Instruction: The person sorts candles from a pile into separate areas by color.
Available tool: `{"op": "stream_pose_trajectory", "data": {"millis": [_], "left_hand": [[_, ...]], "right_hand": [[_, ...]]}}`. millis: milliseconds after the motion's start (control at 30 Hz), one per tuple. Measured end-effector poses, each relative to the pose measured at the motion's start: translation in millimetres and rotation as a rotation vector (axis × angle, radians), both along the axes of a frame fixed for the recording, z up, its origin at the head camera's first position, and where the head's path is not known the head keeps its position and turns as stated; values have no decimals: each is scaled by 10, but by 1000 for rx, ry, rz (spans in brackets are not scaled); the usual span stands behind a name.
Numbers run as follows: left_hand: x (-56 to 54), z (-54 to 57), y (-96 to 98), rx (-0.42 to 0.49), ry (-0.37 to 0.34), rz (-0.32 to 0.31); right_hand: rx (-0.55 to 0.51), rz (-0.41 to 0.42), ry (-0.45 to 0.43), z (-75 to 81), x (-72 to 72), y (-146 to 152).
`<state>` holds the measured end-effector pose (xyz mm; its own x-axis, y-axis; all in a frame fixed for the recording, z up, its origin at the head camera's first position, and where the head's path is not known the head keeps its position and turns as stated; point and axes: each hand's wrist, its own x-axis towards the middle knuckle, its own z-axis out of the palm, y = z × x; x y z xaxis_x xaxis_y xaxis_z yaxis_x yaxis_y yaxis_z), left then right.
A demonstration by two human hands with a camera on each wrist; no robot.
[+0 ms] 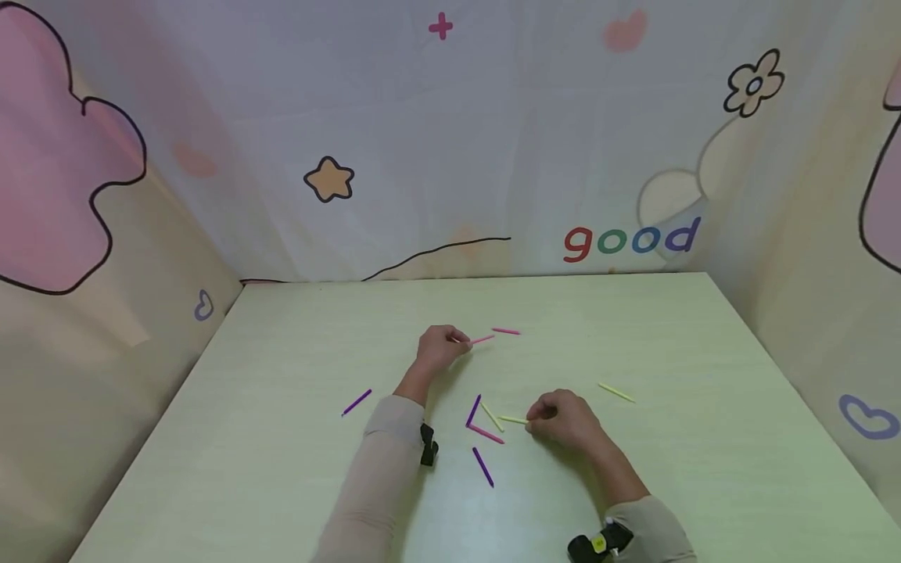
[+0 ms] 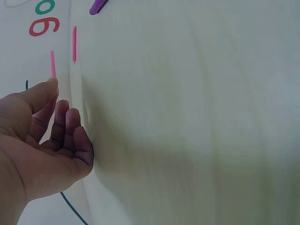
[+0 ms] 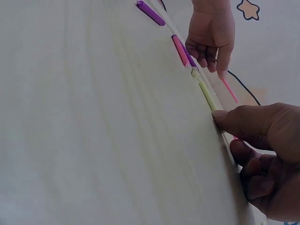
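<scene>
Head view has the left hand (image 1: 443, 346) pinching the held pink stick (image 1: 482, 339) by one end, the rest jutting rightward from the fingertips. Just past that free tip lies the loose pink stick (image 1: 506, 331). Thumb and fingers of the right hand (image 1: 563, 421) are clamped on one end of the held yellow stick (image 1: 514, 420), which points left out of the grip. Near its free end is the slanted yellow stick (image 1: 492, 417); I cannot tell whether they touch. Farther left of that grip, the corner purple stick (image 1: 475, 410) and corner pink stick (image 1: 486, 434) meet in a V. The outer yellow stick (image 1: 616, 392) lies right of the right hand, the near purple stick (image 1: 482, 467) to its lower left.
</scene>
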<state>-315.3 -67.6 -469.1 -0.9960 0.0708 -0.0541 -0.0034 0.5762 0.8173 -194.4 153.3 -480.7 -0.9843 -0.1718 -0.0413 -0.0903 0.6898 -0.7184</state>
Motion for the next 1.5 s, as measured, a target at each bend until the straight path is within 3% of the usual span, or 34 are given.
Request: {"op": "stream_pose_trajectory", "data": {"millis": [267, 533, 833, 1133, 1300, 1500], "left_hand": [[-97, -76, 138, -27, 13, 68], [-112, 4, 260, -40, -15, 153], [-115, -17, 265, -146, -32, 170], [-104, -21, 288, -124, -38, 158], [-99, -43, 236, -78, -5, 184], [-40, 34, 147, -54, 7, 180]], "right_hand": [[-9, 24, 13, -28, 8, 15], [-14, 7, 9, 9, -18, 31], [-18, 14, 10, 0, -24, 9], [-1, 4, 9, 10, -10, 22], [-9, 12, -1, 7, -15, 12], [-6, 11, 2, -2, -34, 16]]}}
